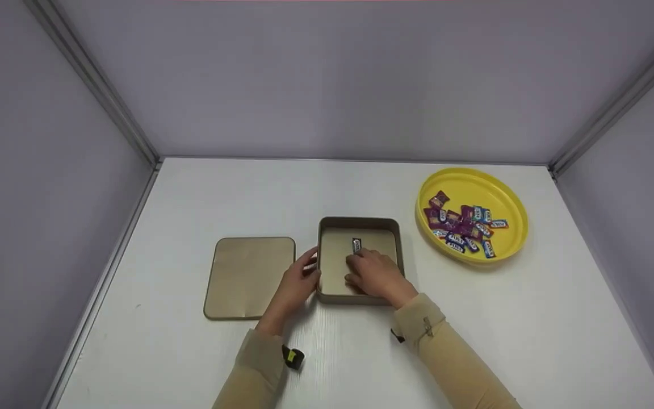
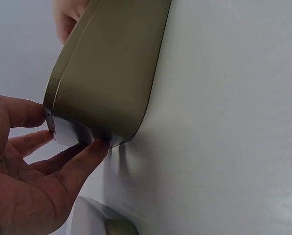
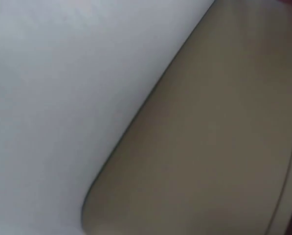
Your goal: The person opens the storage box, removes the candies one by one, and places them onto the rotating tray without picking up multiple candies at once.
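Note:
A square gold-brown tin (image 1: pixel 322 267) stands without its lid at the middle of the table. My left hand (image 1: pixel 298 282) rests its fingertips against the tin's left outer wall; in the left wrist view, the fingers (image 2: pixel 89 159) touch a rounded corner of the tin (image 2: pixel 106 63). My right hand (image 1: pixel 376 274) is inside the tin, thumb and index fingertips apart. Just beyond its fingers a small wrapped candy (image 1: pixel 356 245) lies on the tin's floor, close to or touching them. The right wrist view shows the tin's outer wall (image 3: pixel 194 132), with the hand almost wholly out of frame.
The tin's flat square lid (image 1: pixel 253 272) lies left of the tin. At the back right stands a round yellow tray (image 1: pixel 491 196) holding several purple wrapped candies (image 1: pixel 439 199) and blue-and-white ones (image 1: pixel 489 249). Grey panels (image 1: pixel 327 85) enclose the white table (image 1: pixel 162 341).

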Available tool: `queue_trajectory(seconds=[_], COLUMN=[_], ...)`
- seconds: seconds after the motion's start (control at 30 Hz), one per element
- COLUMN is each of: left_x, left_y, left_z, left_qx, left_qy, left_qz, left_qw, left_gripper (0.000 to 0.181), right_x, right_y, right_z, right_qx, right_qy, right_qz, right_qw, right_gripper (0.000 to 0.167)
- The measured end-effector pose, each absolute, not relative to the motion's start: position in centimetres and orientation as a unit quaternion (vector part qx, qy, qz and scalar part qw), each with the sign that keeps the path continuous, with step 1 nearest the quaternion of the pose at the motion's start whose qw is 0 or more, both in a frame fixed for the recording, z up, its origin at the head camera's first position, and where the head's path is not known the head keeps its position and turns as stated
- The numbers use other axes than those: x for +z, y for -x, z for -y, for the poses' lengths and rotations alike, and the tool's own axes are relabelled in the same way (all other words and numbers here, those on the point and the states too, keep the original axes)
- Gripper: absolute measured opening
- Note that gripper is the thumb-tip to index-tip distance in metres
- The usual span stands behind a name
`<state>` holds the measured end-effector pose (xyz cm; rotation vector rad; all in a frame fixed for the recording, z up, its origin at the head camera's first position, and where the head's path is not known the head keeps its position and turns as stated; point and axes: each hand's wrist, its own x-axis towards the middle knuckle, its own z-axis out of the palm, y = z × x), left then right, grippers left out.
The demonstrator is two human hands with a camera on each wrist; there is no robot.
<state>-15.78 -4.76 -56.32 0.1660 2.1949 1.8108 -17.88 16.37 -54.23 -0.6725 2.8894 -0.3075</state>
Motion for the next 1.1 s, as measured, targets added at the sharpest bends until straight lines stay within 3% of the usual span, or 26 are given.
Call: queue_trajectory(seconds=[0.4,0.77,1.1], left_x=[-56.3,-56.2,-56.4], left_y=[15.8,15.8,16.0], left_z=[4.8,4.8,4.9], left_qx=[0.630,0.633,0.637], left_qy=[-0.051,-0.050,-0.064], left_qz=[-0.761,-0.759,-0.753], left_qw=[0.145,0.144,0.149], left_gripper=[0.053,0.053,0.054], right_x=[-54.5,-54.8,-55.3], right_y=[17.7,17.6,17.7], right_z=[-17.5,-17.3,-17.3], right_qx=[-0.123,-0.105,-0.084], right_qy=[0.189,0.191,0.199], right_qz=[-0.972,-0.975,-0.975], right_qw=[0.061,0.053,0.046], right_gripper=[0.022,0.043,0.042])
